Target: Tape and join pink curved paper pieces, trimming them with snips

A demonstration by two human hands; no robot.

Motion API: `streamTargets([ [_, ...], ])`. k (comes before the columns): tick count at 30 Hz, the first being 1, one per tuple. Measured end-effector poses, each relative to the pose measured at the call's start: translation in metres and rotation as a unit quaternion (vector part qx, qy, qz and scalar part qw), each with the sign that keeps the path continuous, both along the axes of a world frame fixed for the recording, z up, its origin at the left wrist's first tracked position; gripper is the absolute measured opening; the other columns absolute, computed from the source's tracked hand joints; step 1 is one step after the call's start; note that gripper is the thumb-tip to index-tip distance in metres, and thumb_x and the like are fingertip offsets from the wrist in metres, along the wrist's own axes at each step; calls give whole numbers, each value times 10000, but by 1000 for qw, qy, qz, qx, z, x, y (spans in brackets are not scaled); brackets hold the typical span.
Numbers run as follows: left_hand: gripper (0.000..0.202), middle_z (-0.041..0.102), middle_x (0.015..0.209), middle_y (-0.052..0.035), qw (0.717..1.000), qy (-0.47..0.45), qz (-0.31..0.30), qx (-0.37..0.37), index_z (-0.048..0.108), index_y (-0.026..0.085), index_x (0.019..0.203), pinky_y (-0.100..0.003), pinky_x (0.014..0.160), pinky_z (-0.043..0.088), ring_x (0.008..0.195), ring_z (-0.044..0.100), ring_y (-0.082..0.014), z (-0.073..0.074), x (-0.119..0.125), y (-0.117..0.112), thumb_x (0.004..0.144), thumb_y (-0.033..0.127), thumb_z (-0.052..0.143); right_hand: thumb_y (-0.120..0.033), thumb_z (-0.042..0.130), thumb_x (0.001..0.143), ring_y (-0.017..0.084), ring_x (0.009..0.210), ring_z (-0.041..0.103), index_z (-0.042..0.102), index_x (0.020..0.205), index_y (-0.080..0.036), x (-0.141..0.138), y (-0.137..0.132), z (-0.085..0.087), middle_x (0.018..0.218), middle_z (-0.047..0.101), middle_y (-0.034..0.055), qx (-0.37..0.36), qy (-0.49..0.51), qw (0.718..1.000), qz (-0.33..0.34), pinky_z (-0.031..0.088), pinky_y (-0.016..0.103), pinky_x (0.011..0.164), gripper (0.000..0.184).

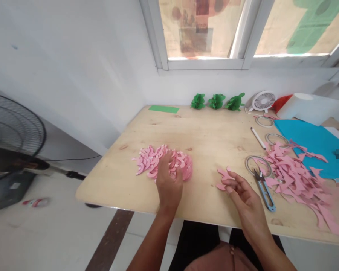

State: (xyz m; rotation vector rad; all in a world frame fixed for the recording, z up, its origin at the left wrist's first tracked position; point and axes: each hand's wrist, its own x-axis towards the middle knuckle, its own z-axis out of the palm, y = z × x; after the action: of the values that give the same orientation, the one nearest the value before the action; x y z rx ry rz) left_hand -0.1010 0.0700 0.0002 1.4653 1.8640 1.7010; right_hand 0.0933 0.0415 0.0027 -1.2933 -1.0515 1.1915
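Observation:
My left hand [170, 180] is over a heap of small curved pink paper pieces [151, 162], its thumb and fingers apart. Whether its fingertips touch the pieces I cannot tell. Between the thumb and fingers of my right hand [241, 192] is a jagged pink paper scrap [222, 175] with cut-out curves. Just right of that hand lie blue-handled thread snips [265, 194], their blades pointing away from me and overlapping a roll of tape [250, 160]. Beyond them spreads a larger pile of pink paper offcuts [293, 173].
Three green paper shapes [216, 101] stand along the wall beside a small white fan [263, 101]. A green strip [164, 109] lies at the back left. Blue sheets [302, 135] and a white marker [258, 138] are at right. A black floor fan [14, 128] stands left of the table.

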Motion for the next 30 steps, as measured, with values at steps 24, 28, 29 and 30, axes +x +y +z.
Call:
streamTargets([
  [24,565,598,1174,-114,977,158,-130,-57,402,187,1339,-388,877,478,1024,599,-229,8,16,29,793,155,544,-317,540,873,196,913,602,654,1005,-213,14,-12,11,993,671,59,114,-183,975,45,482,321,827,203],
  [28,705,505,1304,-161,940,286,-152,-109,298,193,1412,-392,802,500,1032,596,-280,0,30,50,767,204,584,-321,539,876,209,925,609,660,996,-213,17,-14,10,1005,673,68,108,-180,977,47,490,338,846,202],
  [29,720,488,1324,-170,929,316,-150,-124,288,190,1419,-400,792,499,1044,589,-299,-2,35,53,765,211,588,-324,536,879,212,927,607,662,997,-215,18,-14,10,1007,673,69,107,-179,977,47,490,344,850,204],
  [30,722,481,1331,-172,920,341,-144,-133,286,190,1422,-407,794,494,1060,580,-313,-4,39,55,766,212,586,-327,534,881,215,928,604,662,1000,-217,19,-14,9,1008,672,69,106,-179,977,46,488,350,853,206],
])
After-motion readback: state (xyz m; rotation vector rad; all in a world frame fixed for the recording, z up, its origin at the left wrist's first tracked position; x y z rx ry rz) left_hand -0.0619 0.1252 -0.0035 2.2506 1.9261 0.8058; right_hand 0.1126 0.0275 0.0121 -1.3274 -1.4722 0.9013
